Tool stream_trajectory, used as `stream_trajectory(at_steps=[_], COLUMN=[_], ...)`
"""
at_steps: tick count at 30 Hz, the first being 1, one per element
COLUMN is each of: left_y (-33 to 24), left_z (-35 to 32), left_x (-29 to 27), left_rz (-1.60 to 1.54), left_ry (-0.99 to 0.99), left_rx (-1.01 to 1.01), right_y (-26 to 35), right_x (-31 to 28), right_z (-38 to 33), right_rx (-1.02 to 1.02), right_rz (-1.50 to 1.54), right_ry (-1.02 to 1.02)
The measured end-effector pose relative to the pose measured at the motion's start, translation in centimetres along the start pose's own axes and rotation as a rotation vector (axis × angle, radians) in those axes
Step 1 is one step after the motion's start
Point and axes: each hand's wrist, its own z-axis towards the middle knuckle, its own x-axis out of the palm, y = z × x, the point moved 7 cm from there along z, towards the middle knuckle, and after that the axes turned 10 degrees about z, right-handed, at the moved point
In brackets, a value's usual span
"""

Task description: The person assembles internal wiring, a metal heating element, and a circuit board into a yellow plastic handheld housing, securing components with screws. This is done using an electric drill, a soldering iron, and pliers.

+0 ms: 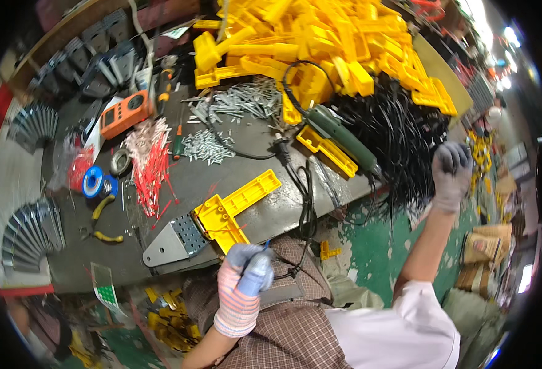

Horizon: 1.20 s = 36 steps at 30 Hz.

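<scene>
A dark grey work surface [271, 209] fills the middle of the view, its far end heaped with a big pile of yellow plastic bracket mouldings [320, 43]. To the right of that heap a thick bundle of thin black cables [400, 141] spills over the surface's edge, with a grey-green electric screwdriver [338, 136] lying against it. The right hand [451, 173], in a grey glove, is raised at the outer side of the black bundle with its fingers curled shut; whether any cable sits inside the grip cannot be told. Near the front edge lies an L-shaped yellow plastic bracket [234, 206] beside a perforated grey metal plate [174, 241]. Just below it the left hand [246, 280], in a striped knit glove with grey-blue fingertips, is closed around a thin dark piece that pokes out at the top. Further left sit a spread of pink-and-white wire pieces [151, 163], an orange handheld meter [125, 112], and a small blue tape roll [92, 182].
</scene>
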Motion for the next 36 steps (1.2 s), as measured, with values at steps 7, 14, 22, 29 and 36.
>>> stream_trajectory(at_steps=[7, 14, 22, 29, 36], left_y=[-0.4, -1.7, -6.9, -7.2, -6.2], left_z=[3.1, 2.7, 1.0, 1.1, 1.2], left_x=[2.6, 0.3, -0.9, -2.2, -3.8], left_rz=[0.028, -0.028, 0.652, 0.648, 0.229], left_ry=[-0.075, -0.102, -0.19, -0.105, -0.148], left_rx=[0.068, 0.064, 0.456, 0.366, 0.211], right_y=[-20.3, -28.9, -30.2, -31.2, -32.6], right_x=[-6.4, -8.4, -7.8, -7.2, -6.2], right_z=[-9.7, -11.3, -11.0, -10.8, -10.1], right_rx=[0.48, 0.732, 0.915, 0.79, 0.865], right_rz=[-1.65, -1.34, -1.315, -1.374, -1.54], right_ry=[0.126, 0.231, 0.0, 0.13, 0.285])
